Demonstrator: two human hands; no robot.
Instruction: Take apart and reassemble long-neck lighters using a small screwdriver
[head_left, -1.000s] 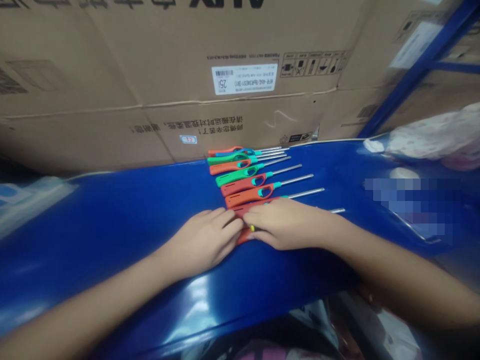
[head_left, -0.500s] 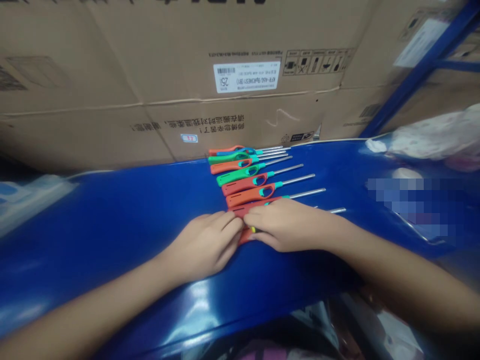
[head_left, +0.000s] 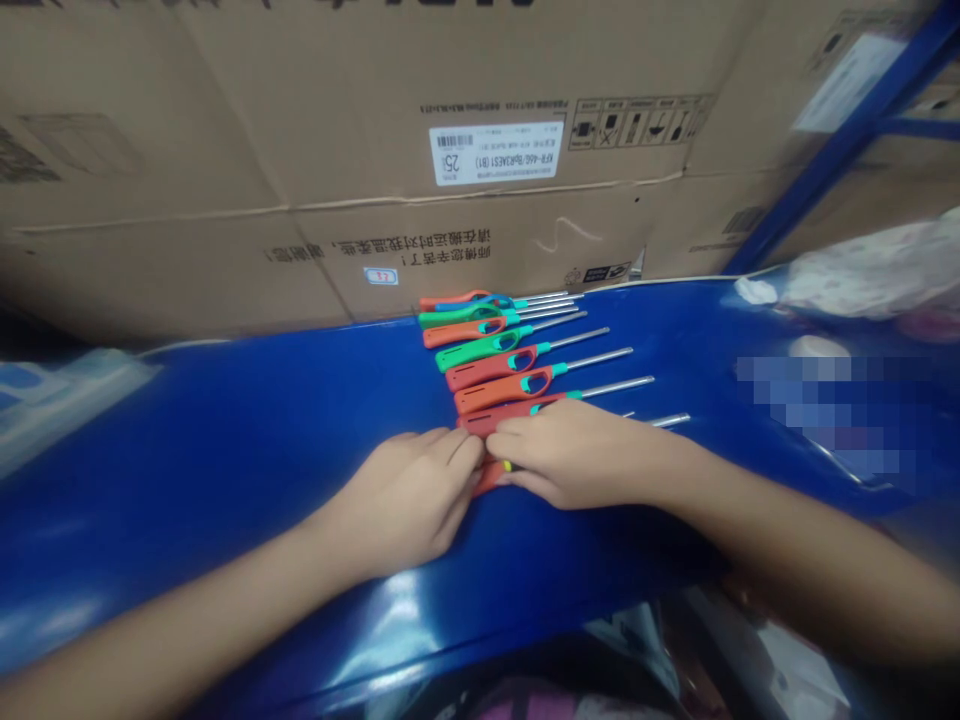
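Several long-nosed gas lighters lie side by side in a row on the blue tabletop (head_left: pixel 247 430), metal tubes pointing right. At the near end is an orange lighter (head_left: pixel 489 480), mostly covered by my hands. My left hand (head_left: pixel 420 490) is closed with its fingertips at the handle's left end. Bent over the same lighter from the right, my right hand (head_left: pixel 562 450) has its fingers closed on it. A small yellow and dark piece (head_left: pixel 508 466) shows under those fingers. Just beyond my hands lies a red lighter (head_left: pixel 495 417), then another orange lighter (head_left: pixel 487 396).
A large cardboard box (head_left: pixel 337 120) stands behind the lighters. On the right are a blue metal post (head_left: pixel 810 160), a patterned cloth or bag (head_left: pixel 877 265) and a blurred-out patch. Clear plastic packaging (head_left: pixel 67 400) lies at the left.
Both hands and the near orange lighter have shifted slightly toward me, so a little more of the red lighter beyond shows. The other lighters keep their places.
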